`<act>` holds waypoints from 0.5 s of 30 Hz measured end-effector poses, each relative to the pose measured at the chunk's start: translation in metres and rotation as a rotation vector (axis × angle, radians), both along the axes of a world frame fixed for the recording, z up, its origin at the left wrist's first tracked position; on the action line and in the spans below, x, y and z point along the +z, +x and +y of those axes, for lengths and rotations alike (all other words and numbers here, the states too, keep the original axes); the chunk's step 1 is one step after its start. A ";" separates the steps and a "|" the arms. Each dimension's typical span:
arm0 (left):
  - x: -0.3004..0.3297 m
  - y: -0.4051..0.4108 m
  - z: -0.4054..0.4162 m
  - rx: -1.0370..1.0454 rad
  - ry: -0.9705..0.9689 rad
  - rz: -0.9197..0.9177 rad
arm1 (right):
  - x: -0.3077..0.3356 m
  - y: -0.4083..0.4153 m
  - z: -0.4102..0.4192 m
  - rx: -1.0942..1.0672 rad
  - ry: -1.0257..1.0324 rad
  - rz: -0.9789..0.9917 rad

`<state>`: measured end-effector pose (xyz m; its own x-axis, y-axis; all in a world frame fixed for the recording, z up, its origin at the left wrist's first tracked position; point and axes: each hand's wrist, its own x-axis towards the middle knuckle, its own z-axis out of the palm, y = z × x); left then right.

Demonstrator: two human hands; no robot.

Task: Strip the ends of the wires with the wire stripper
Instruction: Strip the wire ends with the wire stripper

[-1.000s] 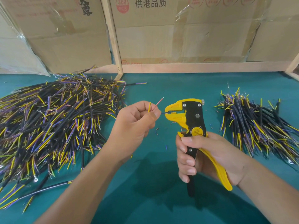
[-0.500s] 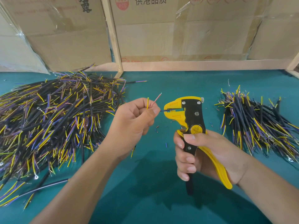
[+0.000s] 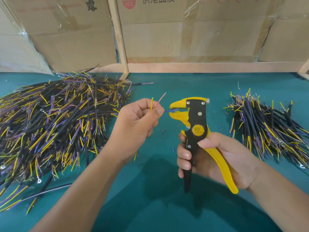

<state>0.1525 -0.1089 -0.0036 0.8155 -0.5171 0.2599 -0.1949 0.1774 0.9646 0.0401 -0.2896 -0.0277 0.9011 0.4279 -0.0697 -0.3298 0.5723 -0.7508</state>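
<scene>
"PCS" in a red circle and "供港品质" on the cardboard box (image 3: 184, 36) beyond the left hand (image 3: 137, 126).

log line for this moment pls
left hand: holds wires | blue wire: in stripper jaws | right hand: grips handles

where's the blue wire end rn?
Head view, centre: the blue wire runs from the left hand into the yellow jaws of the wire stripper, which the right hand grips.
</scene>
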 end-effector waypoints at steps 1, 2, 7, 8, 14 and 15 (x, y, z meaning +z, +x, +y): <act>0.000 0.001 0.000 0.027 0.005 -0.017 | 0.000 0.000 0.000 -0.022 0.000 0.027; 0.000 0.001 0.000 0.051 0.014 -0.039 | 0.000 0.001 0.000 -0.073 -0.036 0.065; 0.000 0.004 0.000 0.100 0.032 -0.054 | -0.003 0.010 0.003 -0.451 -0.146 0.189; 0.000 0.004 0.000 0.102 0.035 -0.050 | -0.002 0.011 0.005 -0.479 -0.084 0.183; 0.001 0.005 0.001 0.113 0.056 -0.042 | 0.002 0.012 0.011 -0.504 -0.007 0.239; 0.001 0.005 0.001 0.113 0.056 -0.039 | 0.002 0.011 0.011 -0.509 -0.038 0.273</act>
<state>0.1572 -0.1078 -0.0026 0.8591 -0.4372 0.2661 -0.2485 0.0981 0.9636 0.0515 -0.2784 -0.0257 0.9400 -0.0626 -0.3353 -0.2042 0.6840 -0.7003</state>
